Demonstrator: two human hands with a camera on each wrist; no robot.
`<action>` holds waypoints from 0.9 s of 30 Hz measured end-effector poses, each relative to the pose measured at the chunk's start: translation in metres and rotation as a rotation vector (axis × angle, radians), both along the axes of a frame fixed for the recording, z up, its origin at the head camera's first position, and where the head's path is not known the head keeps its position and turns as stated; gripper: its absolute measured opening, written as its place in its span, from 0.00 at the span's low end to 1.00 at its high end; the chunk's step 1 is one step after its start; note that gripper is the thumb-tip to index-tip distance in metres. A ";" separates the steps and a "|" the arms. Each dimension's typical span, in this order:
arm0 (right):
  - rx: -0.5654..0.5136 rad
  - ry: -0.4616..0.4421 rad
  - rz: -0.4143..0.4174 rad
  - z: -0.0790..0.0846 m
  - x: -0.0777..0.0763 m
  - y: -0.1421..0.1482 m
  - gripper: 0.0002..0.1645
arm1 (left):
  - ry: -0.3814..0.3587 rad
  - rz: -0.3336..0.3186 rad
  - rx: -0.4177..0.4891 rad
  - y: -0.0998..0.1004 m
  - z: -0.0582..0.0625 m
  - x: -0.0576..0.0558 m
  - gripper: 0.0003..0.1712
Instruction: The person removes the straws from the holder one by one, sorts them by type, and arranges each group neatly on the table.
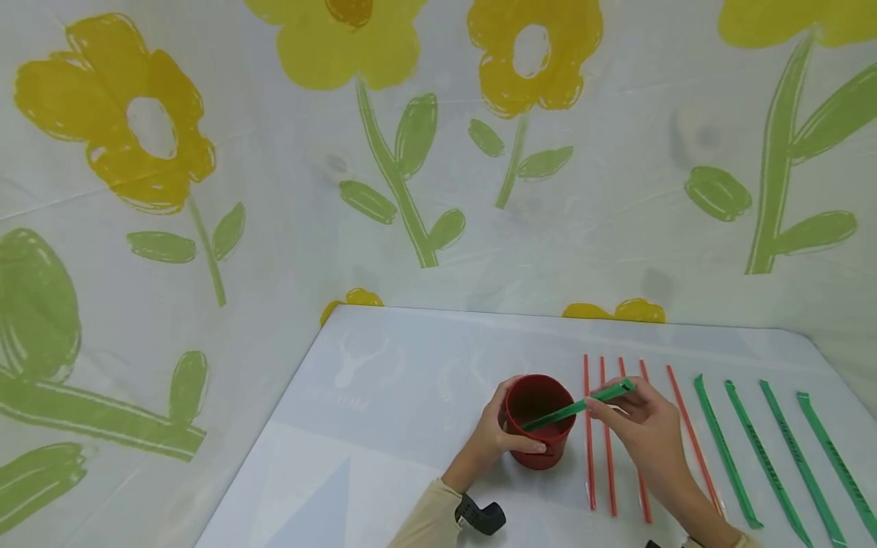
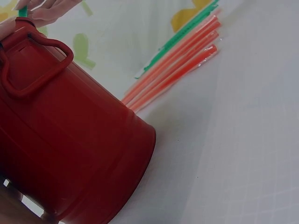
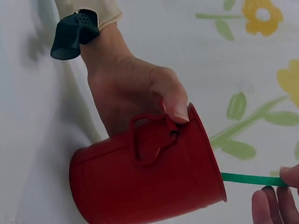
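Note:
A red metal pot with a small side handle (image 1: 530, 460) stands slightly tilted on the white table. My left hand (image 1: 489, 438) grips it, fingers around the far side and thumb by the rim; the right wrist view shows the thumb on the pot's wall near the handle. Between thumb and fingers, my right hand (image 1: 649, 430) pinches a green wrapped straw (image 1: 574, 409) near its upper end. The straw slants down to the left, with its lower end inside the pot. In the left wrist view the pot (image 2: 88, 135) covers most of the left hand.
Several red straws in clear wrap (image 1: 590, 464) lie in a row right of the pot, partly under my right hand. Several green wrapped straws (image 1: 728, 453) lie farther right. Behind the white table (image 1: 342, 426) hangs a flowered curtain (image 1: 288, 251).

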State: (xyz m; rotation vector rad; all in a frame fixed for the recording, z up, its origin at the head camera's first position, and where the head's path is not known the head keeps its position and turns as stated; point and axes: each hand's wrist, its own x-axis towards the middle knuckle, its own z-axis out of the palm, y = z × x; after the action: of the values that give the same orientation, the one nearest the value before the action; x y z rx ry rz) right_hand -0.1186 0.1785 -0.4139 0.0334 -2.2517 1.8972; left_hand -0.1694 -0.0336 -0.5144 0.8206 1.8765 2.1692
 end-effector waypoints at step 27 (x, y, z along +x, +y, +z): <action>-0.412 0.436 0.023 0.062 0.000 0.017 0.15 | 0.024 -0.006 -0.019 -0.002 0.016 0.005 0.48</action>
State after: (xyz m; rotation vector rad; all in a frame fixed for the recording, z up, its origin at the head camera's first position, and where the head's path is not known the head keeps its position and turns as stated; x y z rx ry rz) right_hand -0.1184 0.1954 -0.3524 0.3733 -1.5655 2.0821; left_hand -0.1641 -0.0355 -0.4987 0.8508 1.8998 2.1447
